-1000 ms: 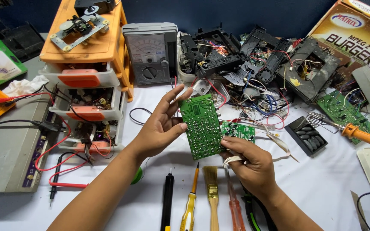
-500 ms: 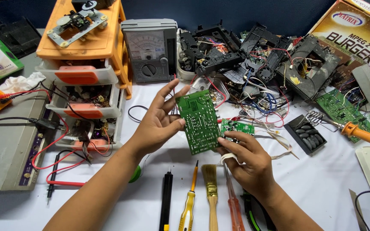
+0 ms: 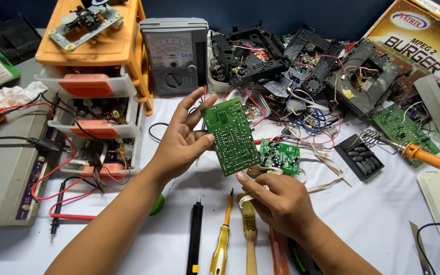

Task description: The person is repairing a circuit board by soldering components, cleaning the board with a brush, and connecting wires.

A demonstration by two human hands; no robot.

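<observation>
A green circuit board [image 3: 231, 136] is held upright over the white table, solder side toward me. My left hand [image 3: 181, 141] grips its left edge with the thumb and spread fingers. My right hand [image 3: 280, 202] pinches its lower right corner from below. A smaller green circuit board [image 3: 280, 156] lies flat just right of the big one, joined to white ribbon cable [image 3: 327, 182]. Under my hands lie a black pen-like tool [image 3: 195, 243], a yellow-handled screwdriver [image 3: 221, 244] and a brush [image 3: 249, 234].
An analog multimeter [image 3: 174, 55] stands behind the board. Orange drawers [image 3: 95, 81] sit at the left beside a grey device [image 3: 3, 168] with red leads. Dismantled black mechanisms and wires [image 3: 301, 71] pile at the back. A soldering iron [image 3: 423, 157] lies on the right.
Both hands and the large board have stayed nearly in place; the board is tilted slightly more upright and the view has shifted a little.
</observation>
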